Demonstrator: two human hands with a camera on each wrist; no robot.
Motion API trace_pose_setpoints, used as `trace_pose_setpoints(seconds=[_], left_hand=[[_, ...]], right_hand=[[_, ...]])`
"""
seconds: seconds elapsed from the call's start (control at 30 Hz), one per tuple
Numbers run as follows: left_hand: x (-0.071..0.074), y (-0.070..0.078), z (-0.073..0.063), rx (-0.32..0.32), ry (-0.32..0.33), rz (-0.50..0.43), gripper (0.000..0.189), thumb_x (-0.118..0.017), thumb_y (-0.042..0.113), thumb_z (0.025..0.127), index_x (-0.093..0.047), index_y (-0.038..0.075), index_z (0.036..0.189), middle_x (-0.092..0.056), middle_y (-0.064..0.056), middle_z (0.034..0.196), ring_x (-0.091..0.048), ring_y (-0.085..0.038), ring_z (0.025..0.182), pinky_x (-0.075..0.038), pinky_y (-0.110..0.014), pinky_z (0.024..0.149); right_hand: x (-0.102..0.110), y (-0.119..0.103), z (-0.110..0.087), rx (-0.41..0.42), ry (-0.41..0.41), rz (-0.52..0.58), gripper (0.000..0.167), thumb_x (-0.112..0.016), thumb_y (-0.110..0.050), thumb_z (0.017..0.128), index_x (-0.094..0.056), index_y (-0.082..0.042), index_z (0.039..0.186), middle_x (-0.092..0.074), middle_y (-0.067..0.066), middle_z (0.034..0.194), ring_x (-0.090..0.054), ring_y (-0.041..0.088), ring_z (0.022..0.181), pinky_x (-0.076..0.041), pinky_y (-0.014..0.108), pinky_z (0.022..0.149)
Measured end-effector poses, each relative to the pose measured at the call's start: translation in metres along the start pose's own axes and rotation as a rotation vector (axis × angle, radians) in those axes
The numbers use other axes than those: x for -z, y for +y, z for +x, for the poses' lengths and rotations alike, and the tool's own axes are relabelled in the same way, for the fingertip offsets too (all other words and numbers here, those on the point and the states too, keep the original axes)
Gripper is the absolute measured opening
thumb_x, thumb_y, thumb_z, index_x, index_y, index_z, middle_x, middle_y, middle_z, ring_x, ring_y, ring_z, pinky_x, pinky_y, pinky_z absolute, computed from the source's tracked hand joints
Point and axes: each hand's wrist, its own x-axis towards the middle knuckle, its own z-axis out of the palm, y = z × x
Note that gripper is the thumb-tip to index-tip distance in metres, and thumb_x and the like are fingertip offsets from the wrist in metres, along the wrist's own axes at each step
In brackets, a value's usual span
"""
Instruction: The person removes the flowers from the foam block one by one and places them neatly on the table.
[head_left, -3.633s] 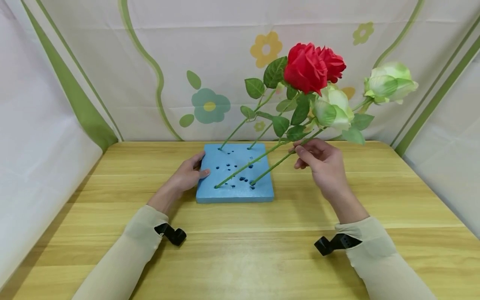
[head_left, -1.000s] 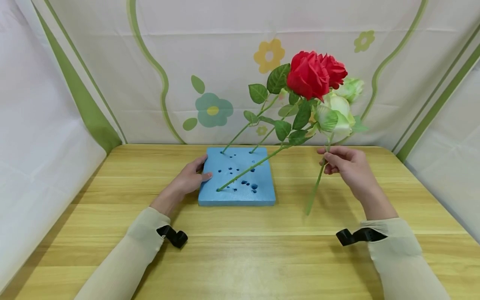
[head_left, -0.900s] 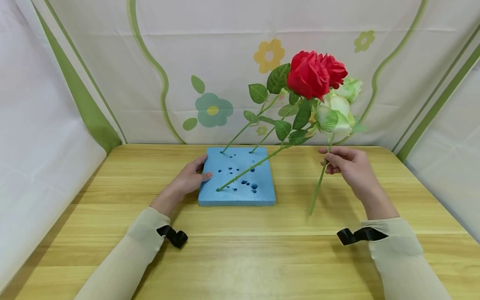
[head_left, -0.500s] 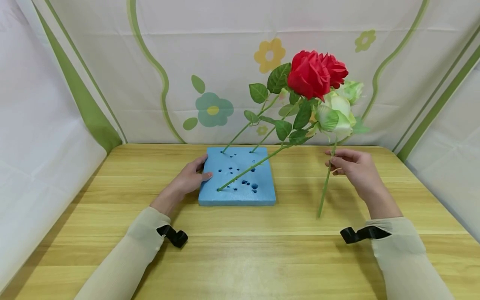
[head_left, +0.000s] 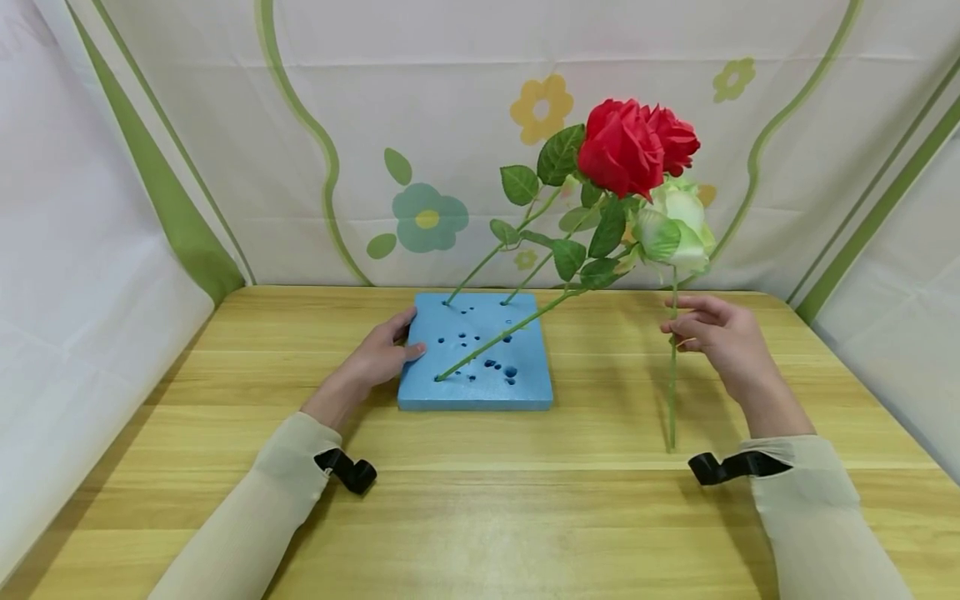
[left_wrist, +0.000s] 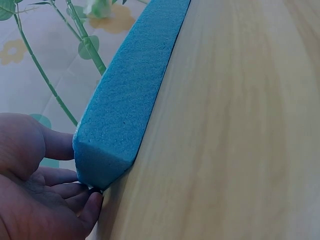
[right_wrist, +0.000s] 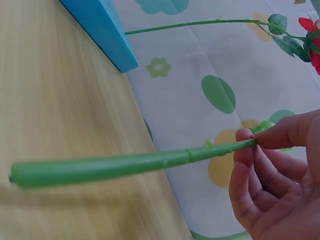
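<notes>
My left hand grips the left edge of a blue foam block lying on the table, thumb on top and fingers at its side. Several holes pit the block's upper face. Three artificial roses lean rightward out of it: two red roses from the back holes and a pale green-white rose from the front left one. To the block's right, my right hand pinches the stem of another rose between thumb and fingers. That stem hangs nearly upright; its bloom is mostly hidden behind the green-white rose.
The wooden table runs up to a white curtain printed with flowers and green bands. More white cloth hangs at both sides. The leaning blooms and leaves spread over the space behind and right of the block.
The rose in my right hand has come out of the block's front right hole and moved right. Its stem has swung from slanted to nearly upright. My left hand stays on the block.
</notes>
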Motion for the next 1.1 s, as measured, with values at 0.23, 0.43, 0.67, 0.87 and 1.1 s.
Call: trace_pose_setpoints(seconds=[0.23,0.43,0.67,0.87,1.1], left_hand=[[-0.001,0.000,0.001,0.002,0.000,-0.008,0.074,-0.053,0.015,0.111,-0.011,0.011,0.172,-0.017,-0.016,0.179,-0.013,-0.035,0.167,-0.016,-0.053,0.135],[0.000,0.000,0.000,0.002,0.001,-0.005,0.074,-0.052,0.015,0.112,-0.011,0.011,0.172,-0.017,-0.017,0.179,-0.013,-0.036,0.167,-0.016,-0.054,0.135],[-0.002,0.001,0.000,-0.014,-0.015,-0.014,0.073,-0.052,0.014,0.112,-0.010,0.010,0.172,-0.015,-0.017,0.179,-0.012,-0.036,0.167,-0.017,-0.053,0.135],[-0.001,0.003,-0.001,0.003,-0.002,-0.011,0.073,-0.052,0.014,0.112,-0.011,0.011,0.172,-0.017,-0.017,0.178,-0.013,-0.036,0.167,-0.016,-0.053,0.135],[0.000,0.001,0.000,-0.003,0.000,-0.004,0.073,-0.052,0.014,0.112,-0.011,0.010,0.172,-0.016,-0.017,0.179,-0.013,-0.036,0.167,-0.016,-0.053,0.135]], right_hand=[[0.010,0.008,0.000,-0.027,0.003,0.060,0.024,-0.063,-0.005,0.105,-0.071,-0.027,0.110,-0.080,-0.013,0.091,-0.074,0.004,0.078,-0.060,0.020,0.070],[0.015,0.016,0.003,-0.075,0.001,0.032,0.025,-0.062,-0.007,0.106,-0.072,-0.030,0.108,-0.079,-0.014,0.090,-0.073,0.005,0.079,-0.061,0.020,0.071],[0.023,0.025,0.003,-0.177,-0.026,-0.192,0.033,-0.057,-0.016,0.109,-0.058,-0.004,0.139,-0.075,-0.025,0.090,-0.070,-0.001,0.083,-0.061,0.022,0.076],[0.028,0.030,0.003,-0.279,-0.043,-0.236,0.055,-0.057,-0.015,0.108,-0.044,0.011,0.154,-0.075,-0.025,0.087,-0.068,-0.003,0.080,-0.061,0.022,0.074],[0.032,0.037,0.004,-0.377,-0.074,-0.243,0.058,-0.063,-0.016,0.106,-0.046,0.009,0.155,-0.074,-0.021,0.084,-0.068,-0.001,0.078,-0.062,0.021,0.074]])
